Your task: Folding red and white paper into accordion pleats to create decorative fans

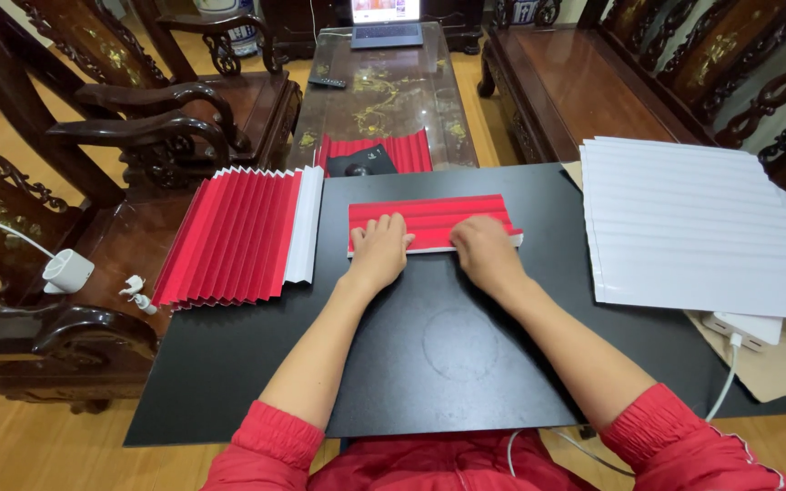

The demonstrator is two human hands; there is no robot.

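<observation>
A red sheet of paper [429,216], folded into accordion pleats, lies on a black board [393,364] in front of me. My left hand [380,247] rests flat on its near left part, fingers pressing the fold. Beside it, my right hand [484,249] presses down on the near right edge of the same paper, where a white underside shows. Both arms wear red sleeves.
A red and white pleated sheet [238,235] lies at the left edge of the board. White creased sheets [698,227] lie at the right over a white power adapter [743,329]. Behind are another red pleated sheet [377,150], a glass table [384,91], a laptop [386,23] and dark wooden chairs [152,127].
</observation>
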